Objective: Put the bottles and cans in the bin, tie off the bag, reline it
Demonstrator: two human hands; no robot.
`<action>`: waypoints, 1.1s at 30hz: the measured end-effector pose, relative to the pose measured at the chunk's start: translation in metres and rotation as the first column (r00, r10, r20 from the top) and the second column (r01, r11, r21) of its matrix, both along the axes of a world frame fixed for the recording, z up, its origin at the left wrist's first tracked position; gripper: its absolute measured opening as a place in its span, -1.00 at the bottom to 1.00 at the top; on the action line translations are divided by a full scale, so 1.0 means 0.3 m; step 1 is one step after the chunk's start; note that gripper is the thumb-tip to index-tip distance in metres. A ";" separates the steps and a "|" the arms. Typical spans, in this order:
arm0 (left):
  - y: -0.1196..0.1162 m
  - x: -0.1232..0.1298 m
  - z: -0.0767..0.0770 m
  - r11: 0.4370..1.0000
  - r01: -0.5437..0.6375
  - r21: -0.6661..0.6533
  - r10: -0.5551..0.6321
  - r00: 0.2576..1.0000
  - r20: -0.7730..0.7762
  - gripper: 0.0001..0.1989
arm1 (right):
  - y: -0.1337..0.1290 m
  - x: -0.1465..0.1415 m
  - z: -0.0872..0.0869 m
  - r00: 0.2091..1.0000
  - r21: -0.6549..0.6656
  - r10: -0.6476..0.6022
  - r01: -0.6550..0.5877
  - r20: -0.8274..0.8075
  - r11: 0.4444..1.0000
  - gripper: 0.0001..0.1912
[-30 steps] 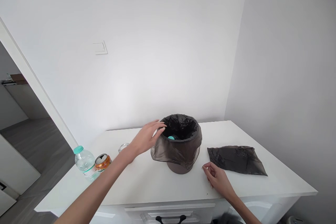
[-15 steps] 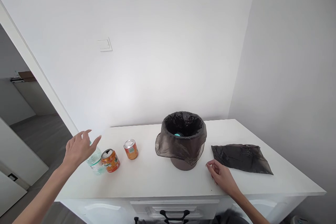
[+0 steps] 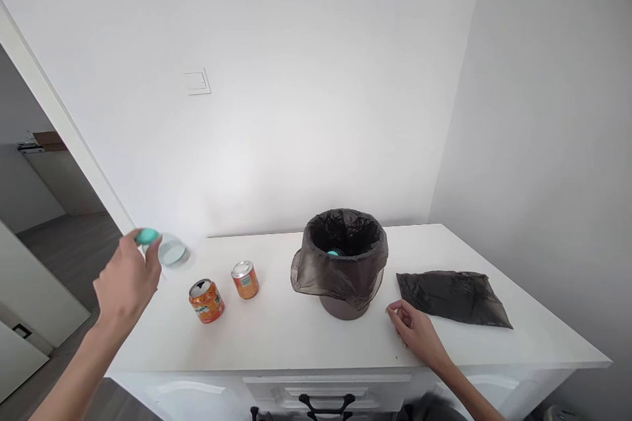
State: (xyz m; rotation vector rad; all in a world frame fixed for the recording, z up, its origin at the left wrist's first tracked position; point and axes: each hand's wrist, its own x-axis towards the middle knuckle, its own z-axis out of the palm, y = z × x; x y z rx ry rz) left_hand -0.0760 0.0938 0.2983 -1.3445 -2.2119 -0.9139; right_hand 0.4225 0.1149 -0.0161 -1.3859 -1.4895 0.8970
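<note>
My left hand (image 3: 126, 273) pinches a clear plastic bottle (image 3: 172, 251) by its turquoise cap (image 3: 147, 236). The bottle is tilted, its base pointing right and away from me, and its outline is blurred. Two orange drink cans stand on the white tabletop: a nearer can (image 3: 206, 301) and a slightly farther can (image 3: 245, 279). My right hand (image 3: 413, 330) rests on the tabletop with curled fingers and nothing visible in them. Between the hands stands a trash bin (image 3: 345, 308) lined with a dark bag (image 3: 340, 277). A turquoise cap (image 3: 334, 252) shows inside it.
A folded black plastic bag (image 3: 454, 297) lies right of the bin. The white tabletop (image 3: 281, 342) meets a wall at the back, with a light switch (image 3: 198, 82) above. Drawer handles (image 3: 326, 402) stick out below the front edge, and a doorway opens at far left.
My left hand was spread over the upright bottle; now it has closed on the cap, and the bottle is lifted and tilted. My right hand stays in place.
</note>
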 end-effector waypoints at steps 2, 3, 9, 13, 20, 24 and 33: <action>0.015 0.083 0.069 0.959 0.082 0.272 -0.109 0.991 0.084 -0.46 | 0.000 0.000 0.000 1.000 0.005 -0.004 0.004 0.000 1.000 -0.61; 0.023 0.131 0.099 0.914 0.136 0.383 -0.195 0.973 0.119 -0.48 | 0.000 0.000 0.000 1.000 0.006 -0.003 0.003 -0.002 1.000 -0.61; 0.036 0.492 0.146 0.586 0.617 0.526 -0.766 0.632 0.112 -0.62 | 0.009 0.001 -0.004 1.000 0.003 0.006 -0.006 -0.006 1.000 -0.62; 0.051 0.694 0.092 0.493 0.816 0.303 -0.869 0.479 0.124 -0.69 | 0.013 0.001 -0.006 1.000 0.009 -0.003 0.003 -0.008 1.000 -0.63; 0.130 0.840 -0.005 0.297 0.934 0.200 -0.936 0.243 0.257 -0.72 | 0.011 -0.001 0.003 1.000 0.017 -0.002 0.002 -0.015 1.000 -0.63; 0.140 0.862 -0.048 0.225 0.970 0.088 -0.934 0.189 0.303 -0.71 | 0.013 -0.001 0.011 1.000 0.028 -0.003 0.003 -0.006 1.000 -0.63; 0.097 0.771 -0.060 0.347 0.934 -0.089 -0.904 0.358 0.232 -0.58 | 0.009 0.000 -0.002 1.000 0.024 0.002 -0.002 0.005 1.000 -0.62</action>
